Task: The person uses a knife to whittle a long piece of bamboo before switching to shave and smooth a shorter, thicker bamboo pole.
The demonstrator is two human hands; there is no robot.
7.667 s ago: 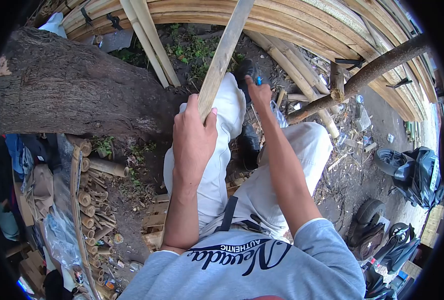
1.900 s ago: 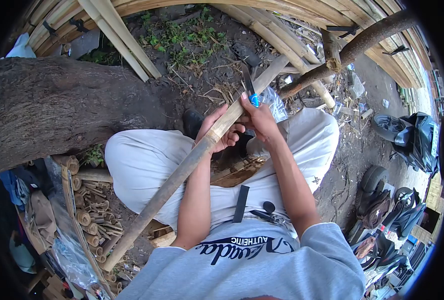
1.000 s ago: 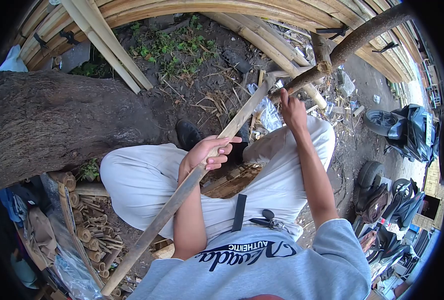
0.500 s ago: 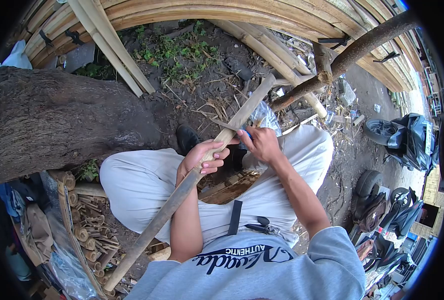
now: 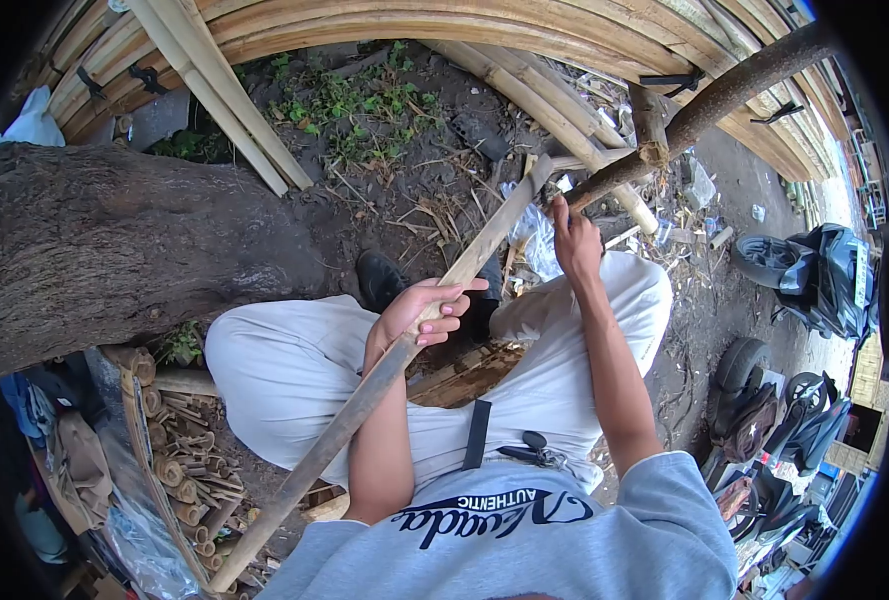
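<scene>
A long bamboo slat (image 5: 340,415) runs diagonally from the lower left up toward the branch, with a pale scraped stretch near its upper part. My left hand (image 5: 425,312) is wrapped round it at mid-length, above my lap, with the index finger stretched out. To the right of the slat and apart from it, my right hand (image 5: 578,245) is closed above my knee. It held a blue-handled knife half a second ago; the knife is now mostly hidden by the hand. Clear plastic (image 5: 537,245) lies on the ground just left of the right hand.
A thick tree trunk (image 5: 125,245) lies to my left. A branch post (image 5: 725,100) slants across the upper right. Bamboo poles (image 5: 535,110) and stacked slats (image 5: 395,25) are in front. Cut bamboo pieces (image 5: 190,470) sit lower left; motorbikes (image 5: 815,280) stand at right.
My right hand has moved off the slat, forward and to the right, and the knife blade no longer lies against the slat. The left hand keeps its hold on the slat.
</scene>
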